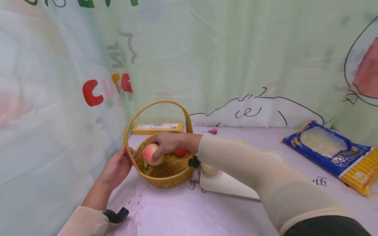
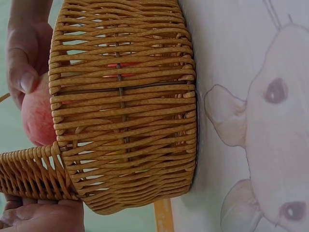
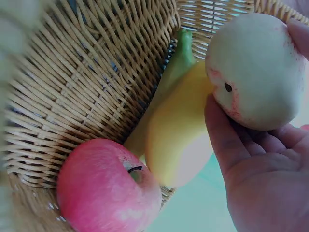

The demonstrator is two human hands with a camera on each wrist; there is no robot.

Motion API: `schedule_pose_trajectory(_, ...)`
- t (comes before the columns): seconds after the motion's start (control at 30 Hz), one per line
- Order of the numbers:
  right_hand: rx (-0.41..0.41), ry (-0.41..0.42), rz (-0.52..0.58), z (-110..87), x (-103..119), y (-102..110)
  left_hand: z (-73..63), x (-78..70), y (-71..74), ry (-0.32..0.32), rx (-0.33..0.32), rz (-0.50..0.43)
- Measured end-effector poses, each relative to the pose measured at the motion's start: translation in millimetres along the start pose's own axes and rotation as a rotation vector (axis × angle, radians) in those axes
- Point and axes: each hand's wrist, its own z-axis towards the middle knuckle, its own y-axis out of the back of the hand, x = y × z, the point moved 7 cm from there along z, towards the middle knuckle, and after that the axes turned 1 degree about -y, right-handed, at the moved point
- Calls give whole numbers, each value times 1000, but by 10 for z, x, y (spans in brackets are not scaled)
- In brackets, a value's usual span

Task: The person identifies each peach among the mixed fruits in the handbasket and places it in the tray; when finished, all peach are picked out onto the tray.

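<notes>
A peach (image 1: pixel 151 154), pale with a pink-red blush, is held in my right hand (image 1: pixel 169 143) at the left side of a woven basket (image 1: pixel 171 182). In the right wrist view, my thumb and fingers grip the peach (image 3: pixel 256 72) from either side. Below it in the basket lie a red apple (image 3: pixel 106 191), a smooth yellow fruit (image 3: pixel 176 130) and a banana with a green stem (image 3: pixel 182 55). My left hand (image 1: pixel 116 165) holds the basket at the left foot of its tall handle (image 1: pixel 126 131), the fingers partly hidden behind the weave.
Right of the basket is a white tray (image 1: pixel 233 186) bearing another peach (image 1: pixel 209 169), partly behind my right arm. A yellow box (image 1: pixel 156 127) and a lollipop (image 1: pixel 213 131) lie toward the back curtain. A blue and yellow food bag (image 1: pixel 327 147) lies at the right.
</notes>
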Motion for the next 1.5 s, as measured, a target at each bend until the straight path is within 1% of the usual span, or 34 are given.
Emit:
schedule_pose_trajectory(0.13,-22,-1,78,-136,-7,35,-14,1,0,5,8,1)
schedule_pose_trajectory(0.2,-37,-16,107,-207,-28,48,-23,2,-1,12,7,15)
schedule_pose_trajectory(0.37,-111,-54,155,-399,-127,107,-38,-2,-9,31,-6,35)
schedule_pose_trajectory(0.47,-151,-65,171,-516,-196,161,-35,-8,-23,29,-4,35)
schedule_pose_trajectory(0.7,-215,-103,248,-758,-341,258,-40,-7,-52,19,29,25)
schedule_pose_trajectory(0.93,-268,-91,335,-963,-427,331,-46,1,-64,17,48,18)
schedule_pose_trajectory(1.13,-304,-121,387,-1121,-524,357,-56,11,-72,28,52,7)
schedule_pose_trajectory(1.37,-346,-113,428,-1308,-566,397,-75,13,-69,19,50,3)
schedule_pose_trajectory(1.5,-375,-100,445,-1434,-578,408,-75,11,-85,6,61,5)
